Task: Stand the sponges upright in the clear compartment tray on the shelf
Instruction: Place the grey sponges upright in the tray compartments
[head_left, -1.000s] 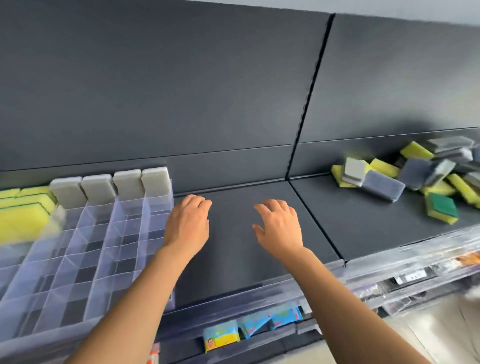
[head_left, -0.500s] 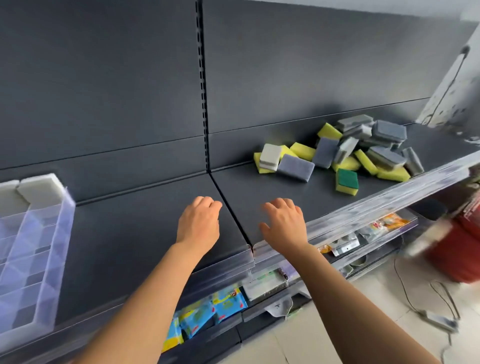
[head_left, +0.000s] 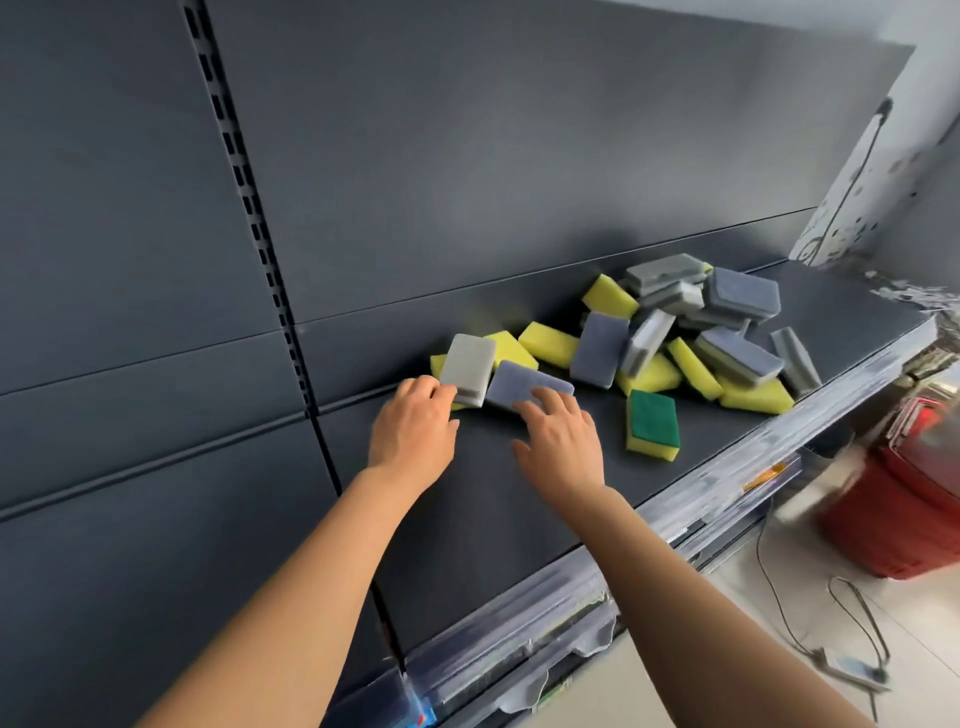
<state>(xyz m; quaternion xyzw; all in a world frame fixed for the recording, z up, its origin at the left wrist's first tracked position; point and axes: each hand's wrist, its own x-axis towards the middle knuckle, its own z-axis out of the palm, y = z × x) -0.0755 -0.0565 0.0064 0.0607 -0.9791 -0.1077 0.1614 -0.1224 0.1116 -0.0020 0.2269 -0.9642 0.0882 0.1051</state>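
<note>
A loose heap of grey and yellow sponges (head_left: 691, 332) lies on the dark shelf (head_left: 488, 499). At its left end a pale grey sponge (head_left: 467, 366) leans on a yellow one, and a blue-grey sponge (head_left: 519, 387) lies flat beside it. My left hand (head_left: 413, 434) reaches the pale grey sponge, fingertips at its lower edge. My right hand (head_left: 561, 444) hovers with spread fingers over the near edge of the blue-grey sponge. Neither hand holds anything. A yellow sponge with a green top (head_left: 653, 423) lies apart to the right. The clear compartment tray is out of view.
The shelf's dark back panel (head_left: 467, 182) rises behind the sponges, with a slotted upright (head_left: 249, 208) at the left. A clear price rail (head_left: 597, 587) runs along the shelf's front edge. A red basket (head_left: 904, 499) and cables (head_left: 841, 623) sit on the floor at the right.
The view swung right, so the tray left the frame. Both hands moved forward and right along the shelf to the left end of the sponge heap.
</note>
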